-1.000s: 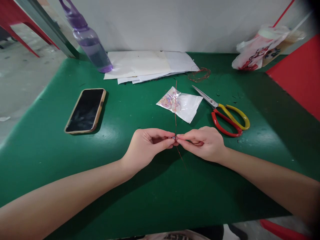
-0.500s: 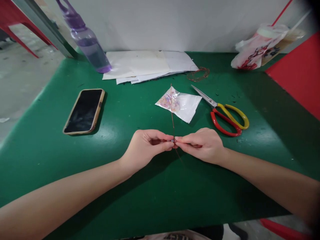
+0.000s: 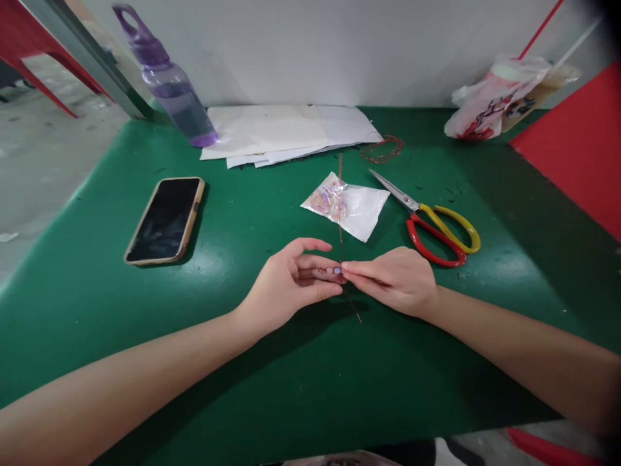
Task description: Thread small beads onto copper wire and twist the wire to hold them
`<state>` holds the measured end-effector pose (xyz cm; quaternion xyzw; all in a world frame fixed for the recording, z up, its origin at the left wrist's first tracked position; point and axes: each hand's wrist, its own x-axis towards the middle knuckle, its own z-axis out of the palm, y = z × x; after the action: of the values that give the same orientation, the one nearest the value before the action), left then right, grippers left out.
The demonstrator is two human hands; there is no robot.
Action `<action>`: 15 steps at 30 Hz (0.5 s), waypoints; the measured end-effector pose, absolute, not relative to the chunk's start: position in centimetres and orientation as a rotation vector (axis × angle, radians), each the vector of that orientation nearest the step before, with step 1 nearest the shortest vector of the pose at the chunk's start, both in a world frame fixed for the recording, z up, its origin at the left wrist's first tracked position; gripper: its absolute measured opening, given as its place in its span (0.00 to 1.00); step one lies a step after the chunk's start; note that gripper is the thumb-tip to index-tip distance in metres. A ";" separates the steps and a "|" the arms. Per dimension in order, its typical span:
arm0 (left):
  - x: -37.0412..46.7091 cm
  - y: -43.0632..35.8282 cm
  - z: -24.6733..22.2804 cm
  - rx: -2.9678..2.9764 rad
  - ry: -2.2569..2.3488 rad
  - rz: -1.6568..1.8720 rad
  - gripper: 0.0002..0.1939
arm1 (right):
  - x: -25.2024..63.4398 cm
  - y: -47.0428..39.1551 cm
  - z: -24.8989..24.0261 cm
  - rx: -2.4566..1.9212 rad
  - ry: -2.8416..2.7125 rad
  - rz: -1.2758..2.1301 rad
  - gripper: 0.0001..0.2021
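A small beaded string [image 3: 330, 270] with pale and blue beads lies across the fingers of my left hand [image 3: 286, 281], whose thumb and index finger are spread apart. My right hand [image 3: 400, 281] pinches the string's right end between thumb and index finger, beside the blue bead. Thin reddish-brown cord [image 3: 341, 239] sticks up from the pinch, and another end hangs down toward me. Just beyond the hands lies a clear and white packet [image 3: 361, 207] with colourful beads inside. Scissors [image 3: 436, 233] with one red and one yellow handle lie right of the packet.
On the green table [image 3: 233, 401] are a phone [image 3: 165, 220] at left, a purple bottle [image 3: 177, 100], white papers [image 3: 272, 129] and a coil of cord [image 3: 383, 149] at the back. Bagged drinks [image 3: 495, 97] stand at the back right, near a red surface [image 3: 577, 149].
My left thumb and index finger have parted from their pinch, uncovering the beads. My right hand keeps its pinch. The view has shifted slightly.
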<state>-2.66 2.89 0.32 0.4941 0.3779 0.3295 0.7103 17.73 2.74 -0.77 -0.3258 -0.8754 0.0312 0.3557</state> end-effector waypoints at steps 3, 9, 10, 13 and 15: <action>-2.7 3.0 0.2 1.113 0.830 0.661 0.20 | 17.8 2.8 -0.8 -0.820 -2.282 0.067 0.06; -2.7 3.0 0.3 1.105 0.884 0.627 0.09 | 17.9 2.8 -0.9 -0.785 -2.299 0.056 0.07; -2.7 3.0 0.4 1.103 0.891 0.620 0.08 | 17.9 2.7 -0.9 -0.779 -2.317 0.047 0.07; -2.7 3.0 0.4 1.104 0.908 0.605 0.06 | 18.0 2.7 -0.9 -0.775 -2.352 0.005 0.08; -2.7 2.9 0.4 1.109 0.915 0.597 0.06 | 18.1 2.7 -1.0 -0.776 -2.341 -0.026 0.09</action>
<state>-2.69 2.94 0.38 0.5002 0.4127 0.2694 0.7120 18.11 2.71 -0.97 -0.2968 -0.8956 -0.0100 0.3313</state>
